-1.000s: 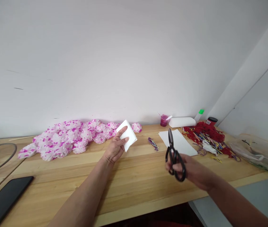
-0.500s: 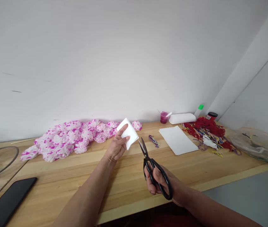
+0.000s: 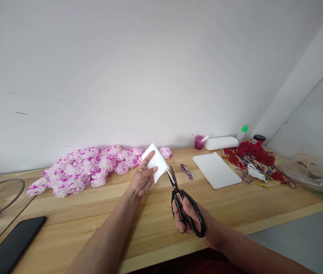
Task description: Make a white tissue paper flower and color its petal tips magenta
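The left hand point(image 3: 142, 178) pinches a folded white paper point(image 3: 156, 161) between thumb and fingers, holding it above the table point(image 3: 93, 220), toward the far edge. The right hand point(image 3: 190, 217) grasps black-handled scissors point(image 3: 175, 188), fingers through the handles, with the blades parted and their tips at the paper's lower right corner; whether they touch it cannot be told. Along the table's far edge, right of the middle, a clear cup point(image 3: 199, 142) holds something purple-pink, and a white stick point(image 3: 205, 138) leans out over its rim. Just beside it lies a white roll point(image 3: 221, 143), followed by a green-capped bottle point(image 3: 243, 132) and a red jar point(image 3: 257, 140) under a black lid, its contents hidden. At the table's right end, a translucent plastic bag point(image 3: 306, 171) contains dark and greenish things too unclear to name. Between bag and roll spreads a heap of red and multicoloured yarn point(image 3: 254, 156), with white sheets point(image 3: 217, 170) to its left and a small purple-and-white yarn bundle point(image 3: 186, 171) farther left. Pink-spotted white paper flowers point(image 3: 78, 169) pile along the far edge's left half, and a black phone point(image 3: 13, 243) rests near the near left corner.
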### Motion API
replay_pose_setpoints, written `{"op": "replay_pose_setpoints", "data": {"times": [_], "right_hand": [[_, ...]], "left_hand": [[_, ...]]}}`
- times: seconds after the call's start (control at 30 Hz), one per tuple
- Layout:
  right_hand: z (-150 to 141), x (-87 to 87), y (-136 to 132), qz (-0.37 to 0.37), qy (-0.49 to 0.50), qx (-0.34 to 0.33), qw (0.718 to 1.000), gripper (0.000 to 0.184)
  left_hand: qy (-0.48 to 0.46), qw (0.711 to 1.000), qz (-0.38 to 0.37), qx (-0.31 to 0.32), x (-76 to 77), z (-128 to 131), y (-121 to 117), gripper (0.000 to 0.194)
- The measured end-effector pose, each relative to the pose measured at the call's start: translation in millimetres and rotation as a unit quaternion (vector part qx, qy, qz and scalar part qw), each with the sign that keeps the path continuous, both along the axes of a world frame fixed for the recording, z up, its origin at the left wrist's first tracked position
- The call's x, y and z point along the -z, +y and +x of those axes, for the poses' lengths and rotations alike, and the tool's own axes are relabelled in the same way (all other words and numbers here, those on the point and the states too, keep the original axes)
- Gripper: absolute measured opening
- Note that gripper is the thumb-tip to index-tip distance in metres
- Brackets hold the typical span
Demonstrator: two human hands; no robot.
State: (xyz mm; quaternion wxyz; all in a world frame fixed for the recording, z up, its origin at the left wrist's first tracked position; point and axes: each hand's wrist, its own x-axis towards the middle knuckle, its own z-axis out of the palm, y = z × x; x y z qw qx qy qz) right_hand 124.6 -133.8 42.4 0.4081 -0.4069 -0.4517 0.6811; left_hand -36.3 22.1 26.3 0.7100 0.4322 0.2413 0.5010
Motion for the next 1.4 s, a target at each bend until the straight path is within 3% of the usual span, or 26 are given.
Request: {"op": "replay_pose_setpoints", "data": {"times": [0.37, 1.2, 1.4], "right_hand": [[-3.8, 4.7, 13.2, 0.005, 0.032, -0.004, 0.999, 0.061], [-4.6, 4.8, 28.3, -0.01, 0.08, 0.005, 0.997, 0.061], [-5.6, 3.9, 28.6, -0.005, 0.055, 0.024, 0.998, 0.064]], "left_hand": [[-0.006, 1.0, -0.007, 0.013, -6.9, 0.1, -4.2, 0.087], [-0.026, 0.999, -0.023, 0.027, -2.2, -1.1, -2.1, 0.081], [-0.054, 0.997, -0.024, 0.041, 3.1, -1.2, 0.5, 0.089]]}}
